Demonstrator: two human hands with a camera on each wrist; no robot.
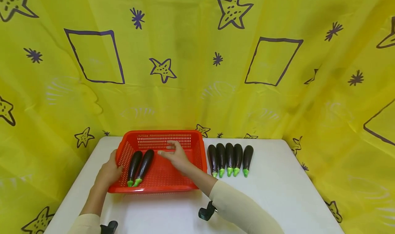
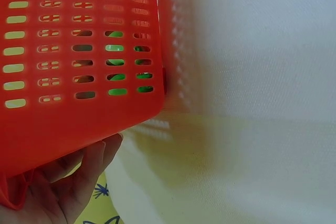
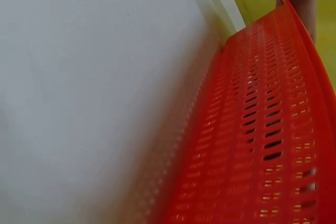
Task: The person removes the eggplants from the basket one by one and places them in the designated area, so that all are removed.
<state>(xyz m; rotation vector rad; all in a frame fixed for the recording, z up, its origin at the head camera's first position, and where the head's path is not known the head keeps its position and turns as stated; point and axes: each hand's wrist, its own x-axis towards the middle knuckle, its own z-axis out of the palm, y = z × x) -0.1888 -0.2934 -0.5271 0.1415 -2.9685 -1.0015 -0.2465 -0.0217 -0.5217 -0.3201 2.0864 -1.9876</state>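
Note:
A red plastic basket with slotted walls stands on the table. My left hand grips its left rim; in the left wrist view the fingers of that hand curl beneath the rim. Two dark eggplants with green stems, a left one and a right one, lie side by side in the basket's left part. Over the basket's middle is my right hand, its fingers parted and holding nothing, a little right of the eggplants. The right wrist view has only the basket's slotted wall, the table and part of the left hand.
Several more eggplants lie in a row on the white table, just right of the basket. A yellow curtain with drawn stars and squares hangs behind the table and along its sides.

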